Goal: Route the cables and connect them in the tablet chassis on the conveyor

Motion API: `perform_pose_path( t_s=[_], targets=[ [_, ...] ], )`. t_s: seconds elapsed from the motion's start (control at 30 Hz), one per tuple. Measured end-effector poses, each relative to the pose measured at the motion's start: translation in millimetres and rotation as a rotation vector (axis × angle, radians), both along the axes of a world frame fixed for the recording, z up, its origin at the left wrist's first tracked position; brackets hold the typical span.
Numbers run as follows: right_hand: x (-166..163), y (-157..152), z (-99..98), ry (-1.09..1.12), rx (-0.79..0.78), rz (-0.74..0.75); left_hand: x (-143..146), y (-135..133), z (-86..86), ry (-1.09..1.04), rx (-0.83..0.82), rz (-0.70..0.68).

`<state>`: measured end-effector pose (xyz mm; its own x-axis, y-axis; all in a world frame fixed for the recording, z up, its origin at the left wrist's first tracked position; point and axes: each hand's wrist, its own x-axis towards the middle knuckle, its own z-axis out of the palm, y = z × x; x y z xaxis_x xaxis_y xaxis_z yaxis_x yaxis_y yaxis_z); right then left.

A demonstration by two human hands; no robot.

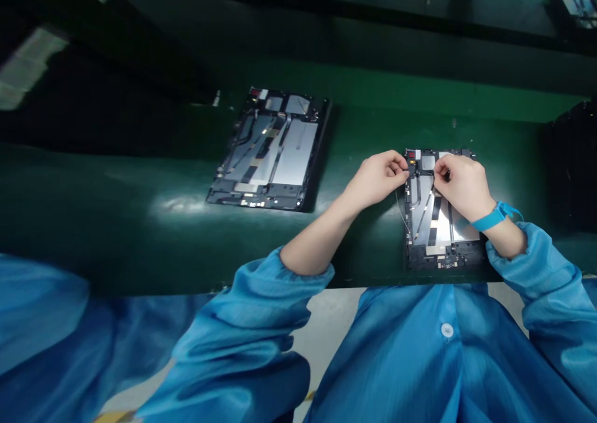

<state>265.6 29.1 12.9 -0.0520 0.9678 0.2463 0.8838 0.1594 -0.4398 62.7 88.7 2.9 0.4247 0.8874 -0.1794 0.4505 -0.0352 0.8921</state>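
An opened tablet [420, 227] lies on the green table in front of me, its inside facing up with silver panels, black flat cables and small boards. My left hand [380, 175] is closed in a pinch at the tablet's upper left edge. A thin grey wire [400, 208] runs from under its fingers down along the tablet's left side. Over the upper right part, my right hand [461, 183] pinches thumb and fingertips together close to the tablet's inner parts; whatever lies between them is too small to make out. A blue wrist strap [490, 219] circles my right wrist.
Left of my hands, a second opened tablet [293, 155] lies on the green tabletop [186, 230]. A dark block-like object [571, 168] stands at the right. Another device [578, 3] sits at the far upper right. A blue sleeve [37, 311] of a neighbouring person shows at the left.
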Motion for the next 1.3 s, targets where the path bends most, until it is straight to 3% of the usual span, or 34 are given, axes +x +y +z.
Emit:
perform_pose_path(
  t_s=[0.17,0.27,0.5,0.63,0.73,0.9,1.07,1.2,1.3],
  targets=[
    [1,-21,1.9,0.034,0.028,0.080,-5,11,1.9,-0.181,-0.208,-0.097],
    [2,-27,-1.0,0.087,0.024,0.080,-6,11,2.0,-0.226,-0.288,-0.078],
    [1,-29,-7.9,0.155,0.019,0.072,3,-7,-4.4,-0.287,-0.274,0.121],
    [1,-29,-8.6,0.178,0.029,0.083,5,-11,-3.4,-0.239,-0.220,0.160],
    [3,-29,-8.8,0.191,0.017,0.073,4,1,6.2,-0.035,-0.087,0.037],
    [8,-27,-10.3,0.216,-0.003,0.064,10,29,34.2,0.418,0.240,-0.319],
    [9,-28,-10.8,0.242,-0.035,0.054,31,40,52.7,0.708,0.368,-0.596],
    [14,-27,-8.7,0.299,-0.039,0.050,43,40,57.5,0.897,0.437,-0.680],
    [26,-17,-7.7,0.400,-0.038,-0.059,44,35,59.1,0.912,0.463,-0.633]
  ],
)
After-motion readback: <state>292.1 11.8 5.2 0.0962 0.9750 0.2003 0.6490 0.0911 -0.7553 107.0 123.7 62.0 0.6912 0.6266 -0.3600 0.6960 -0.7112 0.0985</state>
